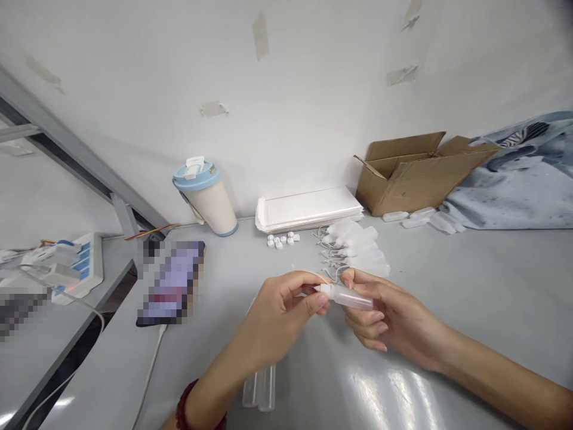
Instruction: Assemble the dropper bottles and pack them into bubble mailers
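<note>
A small translucent plastic bottle (353, 298) lies nearly level between my hands, its white neck end toward the left. My left hand (286, 310) pinches that white end between thumb and fingertips. Around the bottle's body, the fingers of my right hand (380, 310) are closed. Just beyond my hands lies a pile of similar bottles (362, 248) with thin cords at their tips. A cluster of small white caps (282, 240) sits to the left of the pile. Partly hidden under my left forearm, clear tubes (266, 388) lie on the grey table (322, 382).
Against the wall stand a cream tumbler (210, 203) with a blue lid, a stack of white trays (308, 206) and an open cardboard box (412, 182). More bottles (416, 218) lie before the box. A phone (172, 283) on a cable and a power strip (85, 269) are at left.
</note>
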Tool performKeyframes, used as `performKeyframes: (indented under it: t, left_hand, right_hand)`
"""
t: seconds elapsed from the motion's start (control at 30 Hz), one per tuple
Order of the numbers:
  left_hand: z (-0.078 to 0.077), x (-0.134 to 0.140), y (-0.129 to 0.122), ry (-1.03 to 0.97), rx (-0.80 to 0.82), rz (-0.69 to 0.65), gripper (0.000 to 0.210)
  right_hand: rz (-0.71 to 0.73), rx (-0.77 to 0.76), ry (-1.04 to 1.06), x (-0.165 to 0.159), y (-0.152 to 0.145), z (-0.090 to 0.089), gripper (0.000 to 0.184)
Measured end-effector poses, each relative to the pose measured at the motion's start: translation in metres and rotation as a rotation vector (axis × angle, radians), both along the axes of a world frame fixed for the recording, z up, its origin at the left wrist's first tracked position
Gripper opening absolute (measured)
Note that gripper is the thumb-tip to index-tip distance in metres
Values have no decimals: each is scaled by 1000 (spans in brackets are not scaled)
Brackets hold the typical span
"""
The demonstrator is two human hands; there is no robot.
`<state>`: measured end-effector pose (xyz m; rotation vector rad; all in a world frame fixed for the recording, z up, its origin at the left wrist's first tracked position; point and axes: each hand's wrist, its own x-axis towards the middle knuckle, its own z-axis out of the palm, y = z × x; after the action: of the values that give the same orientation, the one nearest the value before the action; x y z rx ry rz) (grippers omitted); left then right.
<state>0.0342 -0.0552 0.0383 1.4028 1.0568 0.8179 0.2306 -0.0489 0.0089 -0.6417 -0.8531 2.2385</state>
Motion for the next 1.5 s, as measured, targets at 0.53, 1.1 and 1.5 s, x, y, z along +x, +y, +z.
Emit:
performKeyframes:
  t: [0.53, 1.1, 1.5]
  left_hand:
    - [-2, 1, 0, 47, 23, -43, 16]
    - [-2, 2, 2, 190, -56, -24, 45]
    - [-2, 6, -5, 197, 68, -10, 29]
  right_hand:
    - [3, -16, -14, 0, 0, 0, 17]
    - [-270, 1161, -786, 7, 5, -7, 26]
    - [-361, 1284, -819, 5, 1, 2, 20]
